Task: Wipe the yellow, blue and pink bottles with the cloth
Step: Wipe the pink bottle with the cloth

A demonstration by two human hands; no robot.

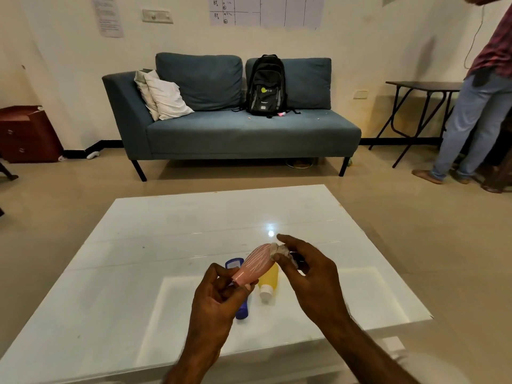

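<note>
My left hand (219,295) grips the cap end of the pink bottle (256,263), which is lifted above the table and tilted up to the right. Against the bottle's far end, my right hand (307,275) pinches a small whitish cloth (279,252). Beneath the pink bottle, the yellow bottle (269,278) with its white cap lies on the white table (138,245). The blue bottle (242,309) lies on the table too, mostly hidden behind my left hand and the pink bottle.
Beyond the table stands a blue sofa (235,131) with a black backpack (266,85) and white pillows (163,95). A person (476,106) stands at the right by a dark folding table (424,87). A brown cabinet (27,134) sits at the left.
</note>
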